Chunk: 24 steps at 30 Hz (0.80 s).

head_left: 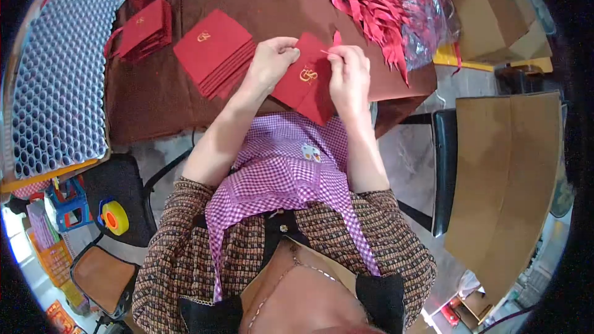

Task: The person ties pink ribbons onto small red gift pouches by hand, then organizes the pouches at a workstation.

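A red paper bag with a gold emblem is held tilted above the table's front edge. My left hand grips its upper left edge between thumb and fingers. At its upper right edge, my right hand is closed in a pinch on a red ribbon, whose end sticks up past the fingers. Just left of my left hand lies a fanned stack of red bags with the same gold emblem. A heap of loose red ribbons lies beyond my right hand.
A brown cloth covers the table. Further red bag stacks lie at the far left, beside a honeycomb-like tray of tubes. A clear plastic bag sits right of the ribbons. Cardboard and a chair stand at the right.
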Each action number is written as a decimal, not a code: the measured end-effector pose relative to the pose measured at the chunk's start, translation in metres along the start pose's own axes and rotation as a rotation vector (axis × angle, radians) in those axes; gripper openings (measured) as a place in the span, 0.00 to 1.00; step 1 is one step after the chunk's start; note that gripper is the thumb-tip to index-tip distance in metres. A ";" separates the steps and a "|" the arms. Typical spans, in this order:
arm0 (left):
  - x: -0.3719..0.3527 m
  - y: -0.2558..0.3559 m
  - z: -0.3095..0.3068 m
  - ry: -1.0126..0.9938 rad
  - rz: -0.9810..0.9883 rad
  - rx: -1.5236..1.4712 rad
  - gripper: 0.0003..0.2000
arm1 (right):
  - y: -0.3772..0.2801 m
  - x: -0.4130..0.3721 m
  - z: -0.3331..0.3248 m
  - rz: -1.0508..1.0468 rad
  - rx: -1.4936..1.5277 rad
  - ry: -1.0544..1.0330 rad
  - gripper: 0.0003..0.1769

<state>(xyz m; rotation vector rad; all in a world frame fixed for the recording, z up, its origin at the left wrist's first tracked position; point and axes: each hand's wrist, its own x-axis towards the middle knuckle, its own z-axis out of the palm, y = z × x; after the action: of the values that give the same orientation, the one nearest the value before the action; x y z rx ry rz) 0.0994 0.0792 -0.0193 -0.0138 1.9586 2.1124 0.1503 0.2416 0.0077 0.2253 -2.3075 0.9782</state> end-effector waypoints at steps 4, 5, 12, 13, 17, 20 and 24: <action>-0.006 -0.030 0.006 -0.014 -0.039 -0.088 0.12 | 0.022 -0.020 0.021 0.029 -0.127 -0.138 0.04; -0.009 -0.033 0.007 -0.012 -0.046 -0.116 0.12 | 0.026 -0.023 0.026 0.031 -0.126 -0.148 0.04; -0.008 -0.040 0.005 -0.014 -0.067 -0.130 0.14 | 0.034 -0.024 0.032 0.068 -0.165 -0.193 0.04; -0.008 -0.038 0.005 -0.015 -0.076 -0.109 0.15 | 0.035 -0.024 0.032 0.044 -0.132 -0.173 0.05; -0.014 -0.026 0.004 -0.029 -0.073 -0.058 0.17 | 0.032 -0.025 0.033 0.014 -0.103 -0.144 0.05; -0.010 -0.034 0.000 -0.078 -0.109 -0.129 0.19 | 0.032 -0.027 0.034 0.025 -0.067 -0.136 0.05; -0.015 -0.025 0.001 -0.063 -0.097 -0.064 0.20 | 0.029 -0.027 0.034 0.016 -0.089 -0.131 0.03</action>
<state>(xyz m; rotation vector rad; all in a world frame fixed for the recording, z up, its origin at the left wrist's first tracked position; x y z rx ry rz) 0.1190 0.0788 -0.0414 -0.0526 1.8174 2.0868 0.1448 0.2369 -0.0440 0.2410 -2.4692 0.8897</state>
